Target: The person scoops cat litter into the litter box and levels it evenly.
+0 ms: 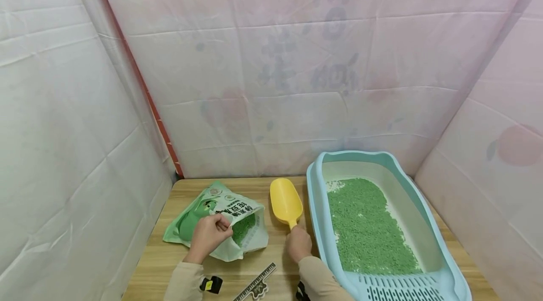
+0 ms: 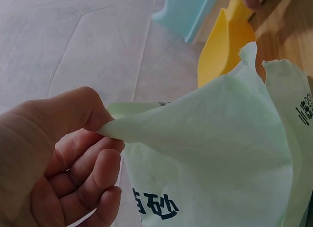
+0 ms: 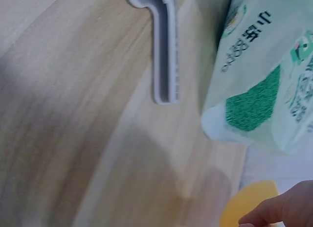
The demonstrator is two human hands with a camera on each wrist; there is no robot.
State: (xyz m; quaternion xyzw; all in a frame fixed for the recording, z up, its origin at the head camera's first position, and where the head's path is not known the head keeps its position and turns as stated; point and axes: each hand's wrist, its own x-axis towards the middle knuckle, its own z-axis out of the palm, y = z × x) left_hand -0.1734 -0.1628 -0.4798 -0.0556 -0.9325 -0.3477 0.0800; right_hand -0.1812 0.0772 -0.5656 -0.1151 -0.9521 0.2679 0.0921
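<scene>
A green and white bag of cat litter [image 1: 199, 218] lies on its side, its torn mouth facing right and green pellets showing inside. My left hand [image 1: 210, 235] pinches the bag's upper edge between thumb and forefinger, as the left wrist view shows close up. My right hand [image 1: 299, 243] grips the handle of a yellow scoop [image 1: 285, 199], which points away from me between the bag and the litter box. No litter shows in the scoop's bowl. At the right stands a blue litter box [image 1: 315, 206] with a layer of green pellets [image 1: 369, 230] over its floor.
Near the table's front edge lies a flat ruler-like piece [image 1: 256, 283] with dark markings; the right wrist view shows a grey slotted strip [image 3: 166, 56]. A slotted grate [image 1: 403, 287] forms the box's near end. Pale printed sheets [image 1: 288, 103] enclose the wooden table [image 1: 157, 263].
</scene>
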